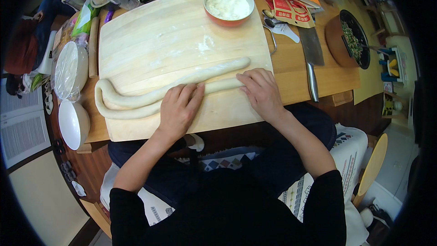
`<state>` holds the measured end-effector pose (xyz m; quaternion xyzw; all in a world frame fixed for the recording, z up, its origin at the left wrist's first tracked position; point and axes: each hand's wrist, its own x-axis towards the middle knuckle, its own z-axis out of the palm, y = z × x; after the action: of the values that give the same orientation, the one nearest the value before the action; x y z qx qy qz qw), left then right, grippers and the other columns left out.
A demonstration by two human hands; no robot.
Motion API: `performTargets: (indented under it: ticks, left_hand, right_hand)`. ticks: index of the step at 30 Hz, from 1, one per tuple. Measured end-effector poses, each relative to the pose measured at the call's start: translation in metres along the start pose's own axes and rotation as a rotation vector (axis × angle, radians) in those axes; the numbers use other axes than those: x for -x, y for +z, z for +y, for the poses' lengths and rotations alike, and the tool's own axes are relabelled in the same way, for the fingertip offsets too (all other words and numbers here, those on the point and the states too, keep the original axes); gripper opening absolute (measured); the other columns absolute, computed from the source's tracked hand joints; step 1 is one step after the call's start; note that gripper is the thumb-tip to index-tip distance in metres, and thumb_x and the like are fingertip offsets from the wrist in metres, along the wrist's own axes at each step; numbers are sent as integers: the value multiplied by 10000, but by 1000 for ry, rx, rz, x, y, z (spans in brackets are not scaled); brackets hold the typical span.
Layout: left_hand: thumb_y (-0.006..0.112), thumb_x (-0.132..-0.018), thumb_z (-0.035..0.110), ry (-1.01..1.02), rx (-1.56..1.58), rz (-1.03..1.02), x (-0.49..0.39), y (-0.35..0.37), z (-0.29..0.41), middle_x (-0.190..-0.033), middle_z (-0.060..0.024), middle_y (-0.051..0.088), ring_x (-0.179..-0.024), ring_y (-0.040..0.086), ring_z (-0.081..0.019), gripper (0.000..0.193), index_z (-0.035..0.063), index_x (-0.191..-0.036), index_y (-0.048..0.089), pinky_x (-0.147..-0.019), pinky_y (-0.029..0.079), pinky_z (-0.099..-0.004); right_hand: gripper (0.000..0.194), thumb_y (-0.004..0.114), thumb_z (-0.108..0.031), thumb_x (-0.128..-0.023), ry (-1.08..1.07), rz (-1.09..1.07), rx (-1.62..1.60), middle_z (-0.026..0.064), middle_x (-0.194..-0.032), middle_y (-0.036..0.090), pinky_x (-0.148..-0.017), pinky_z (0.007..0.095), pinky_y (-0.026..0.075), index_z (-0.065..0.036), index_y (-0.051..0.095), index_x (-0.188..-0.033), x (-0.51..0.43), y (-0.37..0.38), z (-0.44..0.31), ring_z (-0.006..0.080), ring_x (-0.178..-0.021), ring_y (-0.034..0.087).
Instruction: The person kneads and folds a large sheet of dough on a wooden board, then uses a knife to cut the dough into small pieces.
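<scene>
A long rope of pale dough (136,101) lies on a wooden board (150,37). It doubles back in a bend at the left, giving two strands running side by side. My left hand (182,107) curls over the nearer strand around its middle. At that strand's right end, my right hand (261,92) has its fingers and thumb around the tip, which they partly hide. The farther strand ends just beyond my right hand, untouched. White flour is smeared across the board, and a bowl of flour (228,5) stands on its far right part.
Right of the board lie a cleaver (311,54), spoons (269,23) and food packets (290,0), with a pot of chopped filling (351,39) farther out. A rolling pin (93,48), a plastic-covered bowl (71,70) and a white bowl (73,124) line the left. Another person (25,41) is at the far left.
</scene>
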<state>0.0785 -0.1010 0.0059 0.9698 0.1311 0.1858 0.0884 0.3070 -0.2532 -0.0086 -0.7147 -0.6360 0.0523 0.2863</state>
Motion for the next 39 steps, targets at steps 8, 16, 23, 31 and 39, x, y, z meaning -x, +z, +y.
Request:
performTargets:
  ticks: [8,16,23,31,39]
  left_hand:
    - [759,-838,124,-16,67,-84,3,-17,3,-1233,-128,618,-1059,596,-316,520,63,-1339,636,-894,496,-414]
    - [708,-897,369,-50,-46,-174,-24,2,4,-1542,-170,455,-1386,449,-365,723,98,-1523,469,-1166,359,-452]
    - [645,-931,422,-43,-71,-277,-29,6,-3,-1606,-144,385,-1455,387,-348,748,115,-1566,399,-1199,318,-452]
    - [584,-981,442,70,-97,-310,-42,6,-1,-1628,-115,365,-1496,340,-327,725,107,-1582,355,-1224,285,-426]
    - [710,-888,244,208,144,-176,-73,23,5,-1420,-183,527,-1315,514,-336,529,118,-1388,587,-1084,438,-421]
  right_hand:
    - [335,721,-97,-873,186,-9,-123,131,-1263,630,-1040,421,436,-73,695,-1206,8,-29,14,320,-1207,575]
    - [673,591,-296,-994,291,-342,93,167,-1627,355,-1264,527,141,-7,366,-1559,-2,-23,-38,326,-1547,249]
    - [838,649,-422,-943,122,-151,234,172,-1669,258,-1242,586,124,-21,297,-1588,-14,22,-26,335,-1549,232]
    - [639,595,-285,-994,444,-15,278,222,-1549,443,-1210,608,207,15,406,-1526,0,-37,-25,354,-1491,354]
    - [537,668,-184,-928,725,17,544,218,-1145,602,-965,484,495,-36,521,-1423,60,-85,81,409,-1117,591]
